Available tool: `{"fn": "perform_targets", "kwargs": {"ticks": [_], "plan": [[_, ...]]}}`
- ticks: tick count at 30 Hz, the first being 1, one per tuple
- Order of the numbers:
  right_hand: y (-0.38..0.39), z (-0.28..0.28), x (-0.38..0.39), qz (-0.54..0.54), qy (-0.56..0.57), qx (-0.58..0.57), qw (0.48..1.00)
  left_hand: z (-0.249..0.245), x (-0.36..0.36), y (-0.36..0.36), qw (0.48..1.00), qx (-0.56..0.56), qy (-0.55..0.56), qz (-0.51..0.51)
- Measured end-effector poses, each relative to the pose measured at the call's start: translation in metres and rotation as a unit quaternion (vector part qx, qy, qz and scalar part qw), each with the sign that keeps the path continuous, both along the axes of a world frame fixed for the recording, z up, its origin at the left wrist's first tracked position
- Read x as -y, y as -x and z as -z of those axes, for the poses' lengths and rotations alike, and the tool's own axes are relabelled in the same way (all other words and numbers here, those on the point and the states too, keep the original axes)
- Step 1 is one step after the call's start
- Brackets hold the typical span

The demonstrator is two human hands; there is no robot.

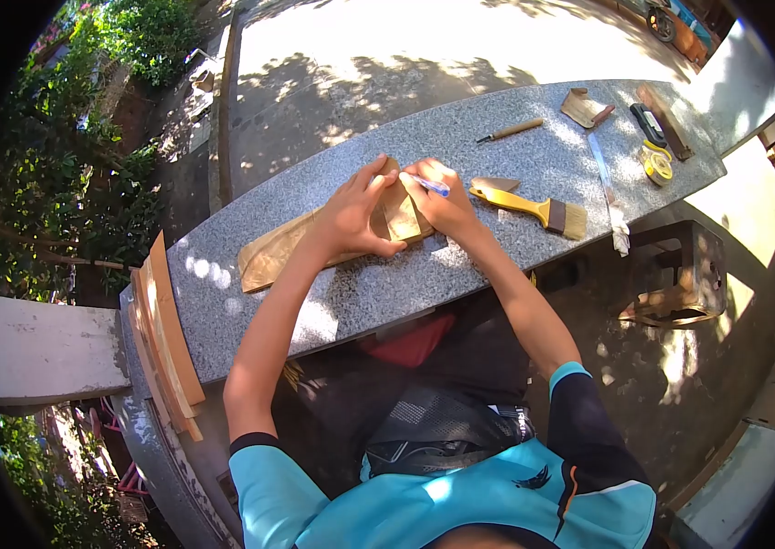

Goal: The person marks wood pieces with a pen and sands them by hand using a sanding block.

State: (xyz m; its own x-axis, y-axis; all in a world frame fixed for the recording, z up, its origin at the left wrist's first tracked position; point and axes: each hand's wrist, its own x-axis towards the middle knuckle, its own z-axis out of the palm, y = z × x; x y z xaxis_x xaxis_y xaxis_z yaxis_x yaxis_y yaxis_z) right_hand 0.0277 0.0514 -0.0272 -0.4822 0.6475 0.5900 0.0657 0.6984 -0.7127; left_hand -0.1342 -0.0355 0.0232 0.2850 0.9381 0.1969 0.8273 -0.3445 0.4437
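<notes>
My left hand (357, 215) grips a small wooden block (400, 218), thumb at its near side and fingers at its far side. The block lies over a longer wooden board (279, 249) that rests on the speckled grey stone countertop (351, 311). Closed around a pen (431, 186) with a blue and white barrel, my right hand (443, 203) is at the block's right end. The pen's tip is too small to make out. A yellow-handled paintbrush (534, 209) and a thin piece of wood (495, 185) lie just right of this hand.
Farther right are a wooden-handled tool (511, 130), a long blade (600, 165), a sandpaper piece (584, 108), a yellow tape roll (656, 166) and a dark wood strip (664, 121). Wooden strips (165, 329) lean at the left end. A plastic stool (680, 274) stands below.
</notes>
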Motion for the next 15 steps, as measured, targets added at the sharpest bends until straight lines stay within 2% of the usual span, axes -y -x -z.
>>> {"fn": "perform_targets", "kwargs": {"ticks": [2,3,6,8,11,14,15], "plan": [[-0.007,-0.006,-0.006,-0.036,-0.125,0.047,0.99,-0.004,0.0,-0.002,1.0,-0.028,0.011,-0.006],[-0.015,-0.012,0.003,-0.027,-0.117,0.085,0.989,-0.002,0.0,-0.001,1.0,-0.026,0.01,-0.007],[-0.05,-0.023,0.051,-0.077,0.061,0.004,0.995,0.002,-0.002,0.001,1.0,-0.027,0.0,-0.006],[-0.076,-0.034,0.08,-0.11,0.194,0.16,0.962,0.006,-0.003,0.003,0.999,-0.033,-0.005,-0.004],[-0.079,-0.037,0.087,-0.057,0.117,0.078,0.988,0.007,-0.002,0.002,1.0,-0.017,-0.008,-0.005],[-0.051,-0.04,0.048,0.042,0.122,0.006,0.992,0.008,-0.001,0.002,1.0,0.0,-0.005,-0.001],[-0.04,-0.037,0.033,0.042,0.115,-0.013,0.992,0.007,-0.002,0.002,1.0,0.0,-0.005,0.001]]}}
